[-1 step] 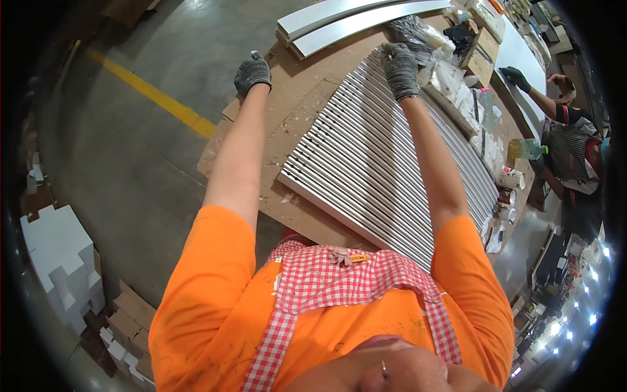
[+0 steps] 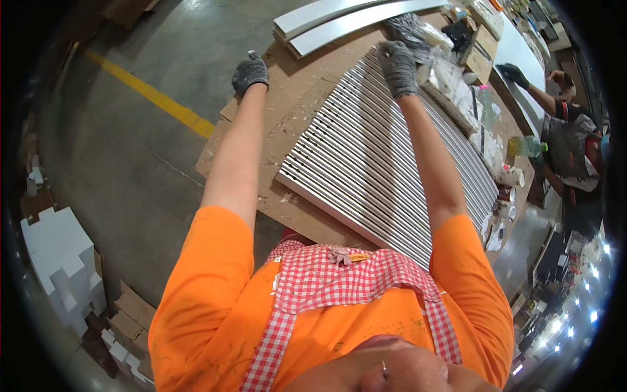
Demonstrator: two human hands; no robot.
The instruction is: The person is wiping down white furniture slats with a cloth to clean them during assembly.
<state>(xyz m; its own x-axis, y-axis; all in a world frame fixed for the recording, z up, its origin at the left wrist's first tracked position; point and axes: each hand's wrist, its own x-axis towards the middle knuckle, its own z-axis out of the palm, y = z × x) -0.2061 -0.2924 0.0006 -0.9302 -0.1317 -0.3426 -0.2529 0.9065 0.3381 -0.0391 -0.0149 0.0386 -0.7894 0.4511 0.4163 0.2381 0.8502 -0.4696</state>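
Observation:
A wide panel of ridged, silvery-white slats (image 2: 366, 150) lies slanted on the cardboard-covered table (image 2: 287, 91), with small dark marks along its left side. My right hand (image 2: 397, 68), in a grey knit glove, is closed at the panel's far end; its fingertips are turned away, so what they grip is hidden. Out past the table's left edge, my left hand (image 2: 250, 73) wears a matching glove. It is curled closed with the thumb up, and whatever it may hold cannot be seen.
White curved strips (image 2: 366, 26) lie at the table's far end. Right of the panel are wrapped foam blocks (image 2: 450, 91), a wooden block (image 2: 481, 53), a bottle with yellowish liquid (image 2: 524, 147) and several small cans (image 2: 511, 176). A co-worker's gloved hand (image 2: 514, 75) rests on a white board. White stacked pieces (image 2: 62, 255) stand lower left.

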